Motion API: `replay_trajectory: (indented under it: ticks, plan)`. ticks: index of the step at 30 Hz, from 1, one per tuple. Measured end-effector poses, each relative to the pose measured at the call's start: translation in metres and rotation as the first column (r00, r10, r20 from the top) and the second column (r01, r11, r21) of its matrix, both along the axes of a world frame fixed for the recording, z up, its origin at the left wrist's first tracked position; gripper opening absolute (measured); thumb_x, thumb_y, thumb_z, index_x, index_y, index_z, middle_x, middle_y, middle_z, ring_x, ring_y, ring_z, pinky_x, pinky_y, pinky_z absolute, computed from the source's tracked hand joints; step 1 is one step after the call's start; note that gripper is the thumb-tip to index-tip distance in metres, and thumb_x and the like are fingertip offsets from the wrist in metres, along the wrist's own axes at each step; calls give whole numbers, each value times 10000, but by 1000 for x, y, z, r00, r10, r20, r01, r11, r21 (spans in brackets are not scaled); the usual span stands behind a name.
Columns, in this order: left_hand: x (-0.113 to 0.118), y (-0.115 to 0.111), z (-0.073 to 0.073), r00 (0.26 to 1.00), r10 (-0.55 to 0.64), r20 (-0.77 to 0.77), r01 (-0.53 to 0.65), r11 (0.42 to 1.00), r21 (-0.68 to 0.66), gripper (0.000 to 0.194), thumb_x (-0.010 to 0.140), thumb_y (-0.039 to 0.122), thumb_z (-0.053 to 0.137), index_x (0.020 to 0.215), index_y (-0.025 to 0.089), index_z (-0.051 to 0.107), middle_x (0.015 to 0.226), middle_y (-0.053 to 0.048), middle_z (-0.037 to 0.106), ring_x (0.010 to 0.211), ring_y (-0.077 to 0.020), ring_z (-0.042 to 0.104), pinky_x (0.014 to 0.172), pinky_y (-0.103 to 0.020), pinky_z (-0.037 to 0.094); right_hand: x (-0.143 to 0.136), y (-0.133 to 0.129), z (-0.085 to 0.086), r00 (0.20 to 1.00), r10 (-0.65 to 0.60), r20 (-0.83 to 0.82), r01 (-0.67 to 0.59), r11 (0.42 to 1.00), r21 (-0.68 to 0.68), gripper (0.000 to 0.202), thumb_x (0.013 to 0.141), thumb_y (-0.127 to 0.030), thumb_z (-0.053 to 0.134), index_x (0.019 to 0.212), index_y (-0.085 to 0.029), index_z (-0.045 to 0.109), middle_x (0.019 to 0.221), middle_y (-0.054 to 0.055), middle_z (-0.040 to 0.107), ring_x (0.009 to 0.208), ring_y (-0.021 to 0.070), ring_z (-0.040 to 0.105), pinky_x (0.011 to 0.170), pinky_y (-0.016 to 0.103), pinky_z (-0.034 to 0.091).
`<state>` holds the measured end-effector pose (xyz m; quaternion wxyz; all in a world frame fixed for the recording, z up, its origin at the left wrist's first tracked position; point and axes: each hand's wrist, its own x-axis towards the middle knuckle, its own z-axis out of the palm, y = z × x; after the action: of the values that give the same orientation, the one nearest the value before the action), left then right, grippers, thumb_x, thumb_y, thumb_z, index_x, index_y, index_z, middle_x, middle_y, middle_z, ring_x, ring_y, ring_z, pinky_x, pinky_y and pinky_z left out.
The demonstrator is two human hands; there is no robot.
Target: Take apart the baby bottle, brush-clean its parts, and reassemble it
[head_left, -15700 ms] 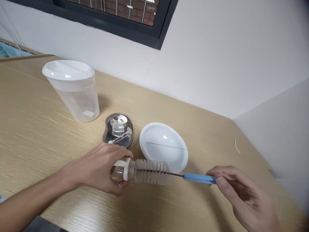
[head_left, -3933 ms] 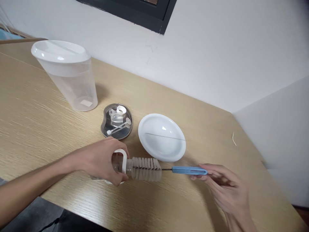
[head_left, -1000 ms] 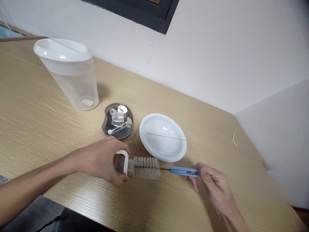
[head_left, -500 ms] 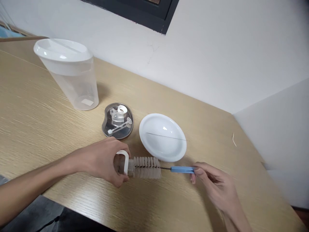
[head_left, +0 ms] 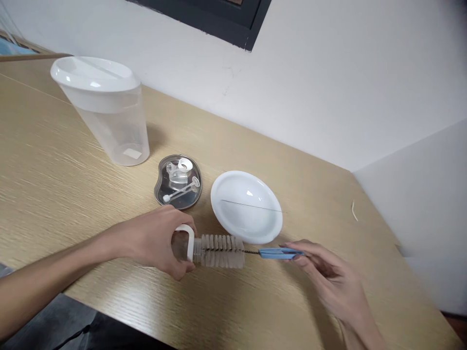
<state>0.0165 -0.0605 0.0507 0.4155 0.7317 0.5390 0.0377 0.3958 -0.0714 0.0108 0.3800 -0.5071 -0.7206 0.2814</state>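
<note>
My left hand is closed around a clear bottle with a white band near its neck; much of the bottle is hidden by the hand. A bottle brush with pale bristles lies in line with the bottle's mouth. Its near bristles are at the mouth, and most of them show outside it. My right hand pinches the end of the brush's blue handle between thumb and fingers. Beyond the brush stands a white oval bowl with a thin wire lying across it.
Behind my left hand, a small metal tray bears clear plastic parts and a white ring. A tall translucent lidded pitcher stands at the left. A short pale strip lies at the right. A wall borders the table.
My right hand's fingers have shifted on the handle, which now shows turned about its long axis. The bottle and my left hand have hardly moved.
</note>
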Motion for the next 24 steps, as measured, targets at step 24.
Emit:
replay_trajectory:
  ticks: [24]
  plan:
    - [-1,0,2,999,32,41,-28,995,-99,462,593,451,806,1011,267,734,665,39,682,552,-153,567,456,-260,361,1,-1,-7,990,46,-132,-29,991,128,216,888,-157,740,1033,-312,782,997,32,788,1026,202,758,1015,358,606]
